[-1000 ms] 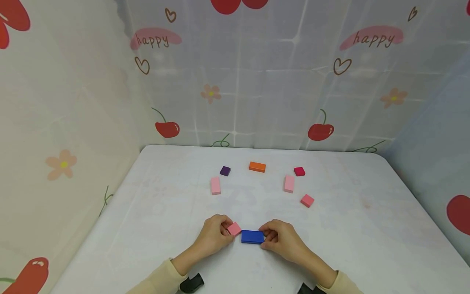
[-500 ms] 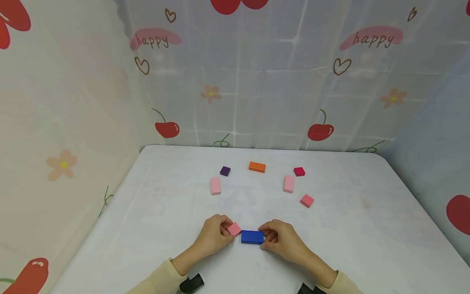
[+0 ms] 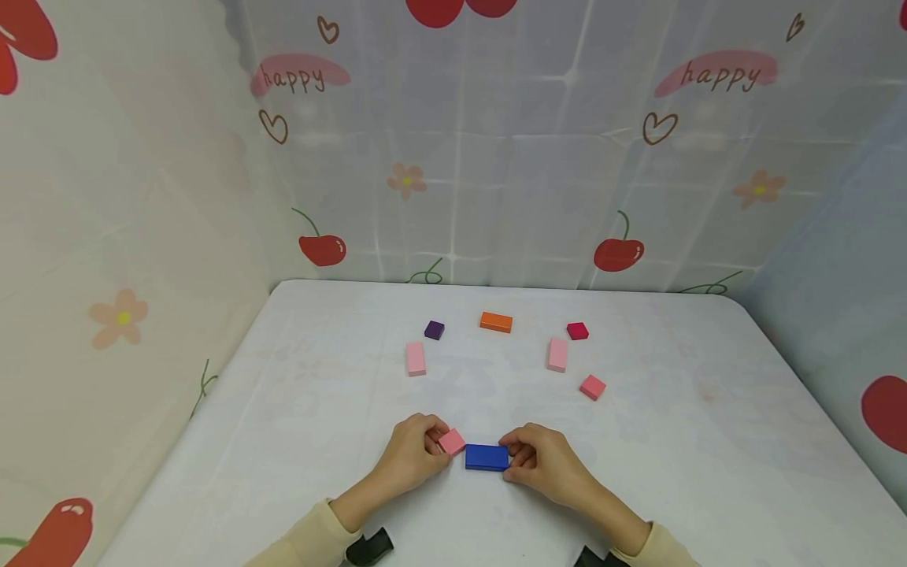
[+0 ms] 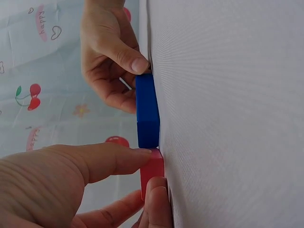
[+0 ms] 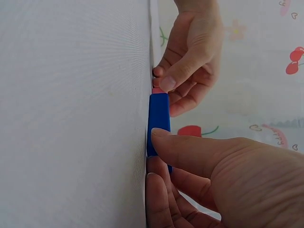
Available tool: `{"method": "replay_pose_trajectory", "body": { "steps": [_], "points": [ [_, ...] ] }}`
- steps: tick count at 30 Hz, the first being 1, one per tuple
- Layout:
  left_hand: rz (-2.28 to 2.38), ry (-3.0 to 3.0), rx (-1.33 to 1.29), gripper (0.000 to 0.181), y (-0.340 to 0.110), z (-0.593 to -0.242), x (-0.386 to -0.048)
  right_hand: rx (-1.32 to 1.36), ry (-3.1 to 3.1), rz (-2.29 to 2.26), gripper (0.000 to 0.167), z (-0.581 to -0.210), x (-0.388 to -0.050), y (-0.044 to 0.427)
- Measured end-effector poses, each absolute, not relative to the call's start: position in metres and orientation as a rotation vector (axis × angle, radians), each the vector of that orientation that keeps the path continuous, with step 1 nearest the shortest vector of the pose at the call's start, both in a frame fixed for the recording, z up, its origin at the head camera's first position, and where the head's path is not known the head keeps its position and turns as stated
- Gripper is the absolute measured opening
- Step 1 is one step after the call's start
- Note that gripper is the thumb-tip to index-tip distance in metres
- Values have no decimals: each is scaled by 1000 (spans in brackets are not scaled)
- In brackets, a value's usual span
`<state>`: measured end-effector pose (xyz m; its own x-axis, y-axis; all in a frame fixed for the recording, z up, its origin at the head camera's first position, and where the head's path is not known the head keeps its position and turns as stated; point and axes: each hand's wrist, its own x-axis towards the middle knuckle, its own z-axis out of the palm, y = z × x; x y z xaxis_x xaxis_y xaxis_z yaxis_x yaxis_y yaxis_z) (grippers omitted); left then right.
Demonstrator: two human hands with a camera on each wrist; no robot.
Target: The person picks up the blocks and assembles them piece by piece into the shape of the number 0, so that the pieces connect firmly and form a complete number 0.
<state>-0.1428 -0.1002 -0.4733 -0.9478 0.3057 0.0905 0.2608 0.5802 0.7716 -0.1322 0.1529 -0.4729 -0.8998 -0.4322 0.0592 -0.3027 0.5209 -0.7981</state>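
Note:
On the near part of the table, my left hand pinches a small pink block between thumb and fingers. Just right of it lies a blue rectangular block, its left end against the pink block's corner. My right hand grips the blue block's right end, thumb on the near side and fingers on the far side. The left wrist view has the blue block and pink block end to end on the white surface. In the right wrist view, only a sliver of the pink block shows past the blue one.
Farther back on the white table lie a purple block, an orange block, a red block, light pink blocks at left and right, and another pink block. A printed curtain hangs behind.

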Motion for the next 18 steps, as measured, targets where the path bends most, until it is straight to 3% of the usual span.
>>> {"method": "replay_pose_trajectory", "body": {
  "steps": [18],
  "points": [
    [1329,2752,507,28,-101,-472,-142,-652,2589,-1291,38,-468,-133,157]
  ]
}}
